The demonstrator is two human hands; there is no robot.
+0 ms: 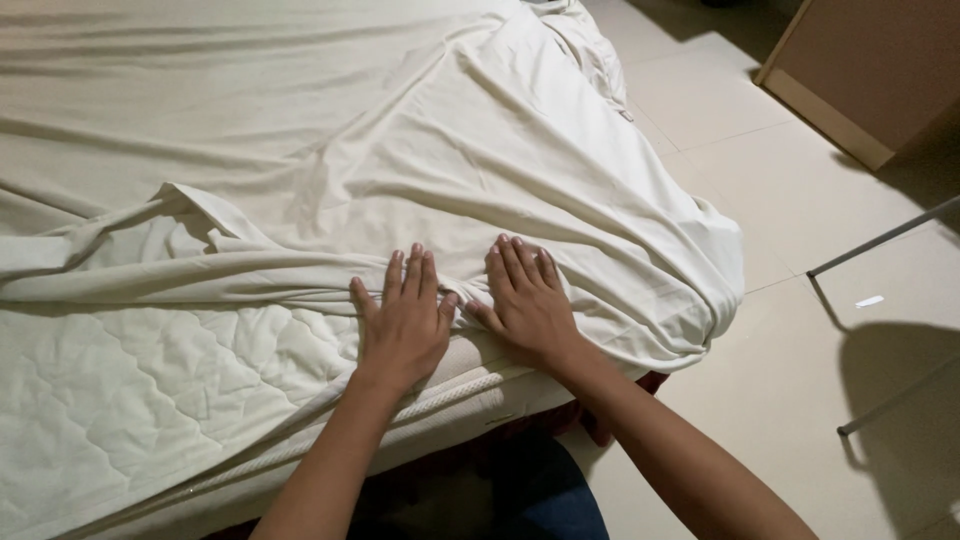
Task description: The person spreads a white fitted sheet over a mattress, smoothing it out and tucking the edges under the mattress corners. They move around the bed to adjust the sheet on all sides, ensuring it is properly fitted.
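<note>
Cream sheet [420,150] lies rumpled over a quilted mattress [130,400]. Left hand [402,325] and right hand [527,300] press flat on it, fingers together, gripping nothing.

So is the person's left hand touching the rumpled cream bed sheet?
Touching. The head view shows the left hand pressed flat, fingers spread, on the cream bed sheet's bunched edge, beside the right hand.

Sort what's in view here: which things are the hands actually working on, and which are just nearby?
In hand:
- left hand, flat on the sheet
- right hand, flat beside it
- cream sheet, bunched and wrinkled
- quilted mattress, partly bare

Just nearby:
- tiled floor
- wooden cabinet
- thin metal legs
</note>
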